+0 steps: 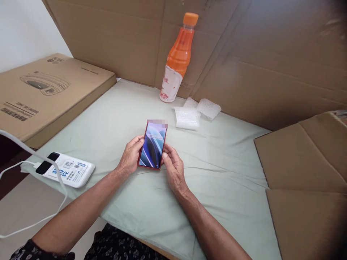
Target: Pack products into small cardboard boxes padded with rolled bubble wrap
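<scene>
Red phone [152, 145], edges clasped by left hand [130, 156] and right hand [173, 167].

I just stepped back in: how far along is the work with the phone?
Done: the red-edged phone is lit. In hand: left hand and right hand grip its sides over the green cloth. Left: the bubble wrap and the power bank lie apart, not touched.

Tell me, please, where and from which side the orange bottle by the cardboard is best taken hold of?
The orange bottle is probably best wrapped around its round middle, just above the white label. Come from the front, over the green cloth: it stands upright with cardboard close behind, so the back looks blocked. The left hand and right hand both hold the phone now.
</scene>
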`<state>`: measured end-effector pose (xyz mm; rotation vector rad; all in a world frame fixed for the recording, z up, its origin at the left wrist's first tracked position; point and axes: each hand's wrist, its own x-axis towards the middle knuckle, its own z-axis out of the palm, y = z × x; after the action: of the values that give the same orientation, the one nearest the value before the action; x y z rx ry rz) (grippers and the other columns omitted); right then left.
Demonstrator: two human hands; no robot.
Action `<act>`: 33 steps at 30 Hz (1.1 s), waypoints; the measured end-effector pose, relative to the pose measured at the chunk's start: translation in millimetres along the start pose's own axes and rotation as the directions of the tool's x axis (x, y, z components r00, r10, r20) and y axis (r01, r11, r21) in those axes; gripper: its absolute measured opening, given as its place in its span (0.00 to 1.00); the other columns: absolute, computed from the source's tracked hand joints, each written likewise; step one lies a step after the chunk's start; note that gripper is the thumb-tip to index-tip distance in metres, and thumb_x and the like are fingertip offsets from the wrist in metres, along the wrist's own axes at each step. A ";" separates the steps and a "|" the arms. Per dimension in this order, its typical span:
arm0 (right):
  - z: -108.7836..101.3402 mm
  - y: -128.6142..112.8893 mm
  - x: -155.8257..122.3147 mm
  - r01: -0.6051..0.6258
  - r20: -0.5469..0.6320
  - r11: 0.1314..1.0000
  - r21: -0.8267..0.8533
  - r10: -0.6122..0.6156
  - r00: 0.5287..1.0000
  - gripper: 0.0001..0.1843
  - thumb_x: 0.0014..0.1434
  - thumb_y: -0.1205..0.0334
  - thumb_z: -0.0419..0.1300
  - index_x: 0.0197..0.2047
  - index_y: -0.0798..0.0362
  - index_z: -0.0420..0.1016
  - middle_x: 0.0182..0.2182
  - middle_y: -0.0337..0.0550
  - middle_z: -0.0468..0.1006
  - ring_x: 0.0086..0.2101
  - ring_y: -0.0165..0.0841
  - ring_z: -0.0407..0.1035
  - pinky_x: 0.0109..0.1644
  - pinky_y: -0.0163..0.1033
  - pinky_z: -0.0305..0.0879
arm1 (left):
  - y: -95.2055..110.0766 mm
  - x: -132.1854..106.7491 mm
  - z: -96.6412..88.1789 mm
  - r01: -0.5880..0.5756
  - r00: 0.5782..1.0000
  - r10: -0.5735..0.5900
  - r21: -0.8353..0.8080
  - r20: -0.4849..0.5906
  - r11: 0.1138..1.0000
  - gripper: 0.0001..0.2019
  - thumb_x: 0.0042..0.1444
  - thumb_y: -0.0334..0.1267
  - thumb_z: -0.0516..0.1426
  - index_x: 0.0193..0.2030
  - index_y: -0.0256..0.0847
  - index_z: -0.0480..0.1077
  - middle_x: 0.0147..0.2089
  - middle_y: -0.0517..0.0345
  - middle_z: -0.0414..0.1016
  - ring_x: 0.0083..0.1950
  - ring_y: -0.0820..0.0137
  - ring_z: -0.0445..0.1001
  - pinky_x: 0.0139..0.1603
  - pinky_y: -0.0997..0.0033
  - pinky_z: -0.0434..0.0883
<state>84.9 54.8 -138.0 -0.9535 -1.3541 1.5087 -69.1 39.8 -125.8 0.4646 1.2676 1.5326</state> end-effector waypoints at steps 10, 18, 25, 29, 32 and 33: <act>-1.6 0.6 -0.9 0.003 0.004 1.000 -0.016 -0.003 1.000 0.25 0.65 0.47 0.59 0.61 0.49 0.73 0.56 0.47 0.79 0.54 0.43 0.73 0.60 0.49 0.69 | 1.0 -0.8 -0.5 0.017 1.000 -0.018 -0.055 -0.007 0.998 0.20 0.44 0.48 0.68 0.41 0.40 0.75 0.33 0.60 0.79 0.32 0.70 0.75 0.36 0.71 0.72; -0.8 0.7 -0.9 0.017 0.002 1.000 -0.022 -0.017 1.000 0.24 0.66 0.49 0.58 0.61 0.50 0.73 0.57 0.47 0.78 0.54 0.42 0.73 0.59 0.49 0.70 | 2.2 -1.9 0.3 0.017 1.000 -0.019 -0.074 -0.025 0.997 0.21 0.42 0.47 0.69 0.41 0.39 0.75 0.32 0.61 0.79 0.30 0.71 0.75 0.34 0.72 0.72; -1.2 4.1 -0.2 0.036 0.000 0.999 -0.037 -0.036 0.999 0.25 0.65 0.47 0.58 0.60 0.50 0.73 0.54 0.48 0.80 0.49 0.40 0.75 0.51 0.46 0.75 | 2.5 -2.1 2.3 0.011 0.999 -0.015 -0.081 -0.049 0.997 0.21 0.41 0.47 0.69 0.40 0.38 0.75 0.31 0.60 0.79 0.29 0.71 0.75 0.33 0.72 0.73; -1.7 5.5 -0.7 0.008 -0.024 0.999 -0.049 -0.009 1.000 0.27 0.65 0.45 0.58 0.61 0.52 0.71 0.52 0.52 0.79 0.43 0.39 0.77 0.42 0.44 0.76 | 11.6 4.2 -4.5 0.001 0.996 -0.006 -0.055 -0.094 0.998 0.19 0.42 0.44 0.67 0.38 0.37 0.74 0.29 0.59 0.78 0.29 0.68 0.76 0.33 0.68 0.75; -2.4 4.8 -1.3 0.010 -0.028 0.998 -0.061 -0.012 1.000 0.26 0.66 0.45 0.56 0.60 0.53 0.70 0.53 0.53 0.78 0.43 0.38 0.77 0.41 0.43 0.76 | 34.1 14.2 -22.7 -0.032 0.985 0.032 -0.001 -0.171 0.999 0.14 0.44 0.41 0.65 0.37 0.37 0.73 0.28 0.59 0.76 0.30 0.66 0.77 0.34 0.66 0.76; -2.6 4.2 -1.5 0.011 -0.026 0.998 -0.068 -0.013 1.000 0.26 0.67 0.46 0.56 0.60 0.53 0.70 0.53 0.53 0.78 0.43 0.38 0.77 0.41 0.42 0.76 | 45.1 18.4 -31.7 -0.049 0.978 0.052 0.024 -0.202 0.999 0.13 0.46 0.40 0.63 0.37 0.37 0.72 0.28 0.59 0.76 0.31 0.66 0.77 0.36 0.65 0.77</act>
<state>87.3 54.2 -142.5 -1.0026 -1.3974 1.4443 -122.4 45.6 -103.3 0.3618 1.4372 1.6443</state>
